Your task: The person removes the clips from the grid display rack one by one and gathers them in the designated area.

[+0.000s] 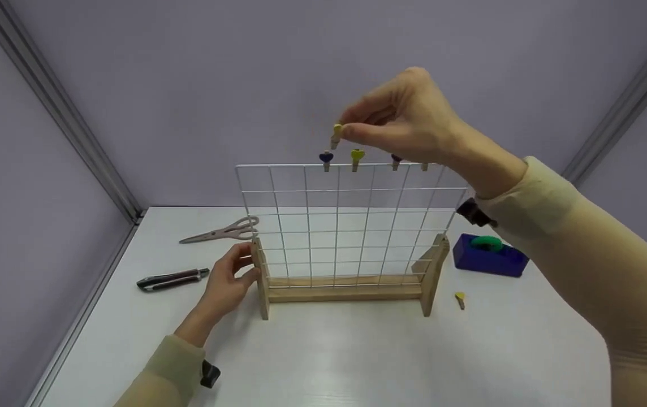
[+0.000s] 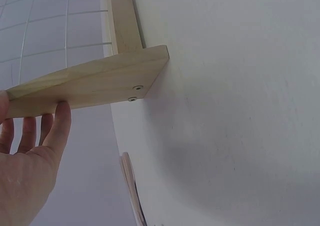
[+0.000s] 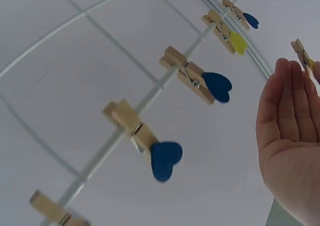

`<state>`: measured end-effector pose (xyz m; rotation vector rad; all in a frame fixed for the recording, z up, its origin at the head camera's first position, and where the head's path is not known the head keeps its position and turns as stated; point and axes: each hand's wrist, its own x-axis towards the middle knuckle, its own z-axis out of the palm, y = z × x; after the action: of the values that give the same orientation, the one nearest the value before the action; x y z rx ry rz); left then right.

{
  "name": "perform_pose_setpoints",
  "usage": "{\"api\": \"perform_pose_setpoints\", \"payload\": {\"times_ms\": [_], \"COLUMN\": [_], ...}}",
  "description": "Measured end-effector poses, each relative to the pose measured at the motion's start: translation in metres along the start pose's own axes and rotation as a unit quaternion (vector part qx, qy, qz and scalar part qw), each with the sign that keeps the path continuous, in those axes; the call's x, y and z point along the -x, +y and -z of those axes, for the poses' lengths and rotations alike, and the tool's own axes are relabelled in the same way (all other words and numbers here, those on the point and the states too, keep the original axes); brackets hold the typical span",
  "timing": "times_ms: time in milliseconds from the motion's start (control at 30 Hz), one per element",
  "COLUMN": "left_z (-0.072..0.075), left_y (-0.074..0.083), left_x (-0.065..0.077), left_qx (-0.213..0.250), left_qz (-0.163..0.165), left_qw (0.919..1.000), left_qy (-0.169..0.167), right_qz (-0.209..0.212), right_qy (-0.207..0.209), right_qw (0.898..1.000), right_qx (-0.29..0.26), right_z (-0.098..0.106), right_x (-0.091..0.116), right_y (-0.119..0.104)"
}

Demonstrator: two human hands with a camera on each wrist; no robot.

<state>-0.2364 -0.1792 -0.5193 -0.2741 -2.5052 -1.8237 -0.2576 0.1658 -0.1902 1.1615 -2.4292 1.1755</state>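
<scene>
A white wire grid rack [image 1: 323, 215] stands upright in a wooden stand [image 1: 346, 292]. Above its top wire, my right hand [image 1: 408, 121] pinches a small wooden clothespin [image 1: 335, 137] with a yellow heart, held apart from the wire. Several clothespins are clipped along that wire, among them one with a blue heart [image 3: 166, 161] and one with a yellow heart [image 1: 357, 155]. My right arm hides the grid's upper right corner. Low on the left, my left hand [image 1: 227, 282] grips the stand's wooden side piece [image 2: 90, 83] between thumb and fingers.
On the table, another yellow-heart clothespin [image 1: 460, 301] lies right of the stand. Behind it sits a blue tape dispenser [image 1: 490, 263] with a green roll. Scissors [image 1: 221, 232] and dark pen-like items [image 1: 172, 280] lie to the left. Pale walls enclose the table.
</scene>
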Motion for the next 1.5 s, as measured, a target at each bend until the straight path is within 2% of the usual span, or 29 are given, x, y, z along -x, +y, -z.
{"api": "perform_pose_setpoints", "payload": {"times_ms": [67,267,500,600,700,800,900,1067,1267,1500], "left_z": [0.0,0.001,0.005,0.005,0.004,0.004,0.004,0.004,0.005,0.005], "left_y": [0.0,-0.002,-0.003,-0.003,-0.003,-0.003,-0.004,-0.003,-0.001,-0.003], "left_x": [0.0,-0.001,0.0,0.0,-0.001,-0.001,-0.001,-0.001,-0.001,0.0], "left_qx": [-0.001,0.003,-0.002,0.0,-0.004,-0.004,0.0,-0.002,-0.005,-0.004], "left_qz": [0.002,0.0,0.0,0.003,-0.002,-0.004,-0.002,-0.009,-0.011,-0.004], "left_qw": [1.0,0.9999,1.0,1.0,1.0,1.0,1.0,1.0,0.9999,1.0], "left_qy": [0.0,-0.011,-0.007,-0.002,-0.001,-0.001,-0.002,0.002,0.003,-0.002], "right_qz": [0.008,-0.012,-0.031,-0.066,-0.118,-0.175,-0.223,-0.289,-0.359,-0.435], "right_qy": [0.004,0.021,0.018,0.013,0.003,-0.02,-0.062,-0.11,-0.126,-0.138], "right_qw": [1.0,1.0,0.999,0.997,0.993,0.984,0.973,0.951,0.925,0.89], "right_qx": [0.003,0.017,0.023,0.022,-0.001,-0.021,-0.016,-0.001,-0.007,0.012], "right_z": [0.008,0.024,0.025,0.02,0.014,0.006,-0.002,-0.01,-0.018,-0.029], "right_x": [0.012,0.062,0.134,0.166,0.198,0.23,0.258,0.291,0.316,0.327], "right_y": [0.003,0.02,0.06,0.083,0.106,0.13,0.155,0.192,0.234,0.267]}}
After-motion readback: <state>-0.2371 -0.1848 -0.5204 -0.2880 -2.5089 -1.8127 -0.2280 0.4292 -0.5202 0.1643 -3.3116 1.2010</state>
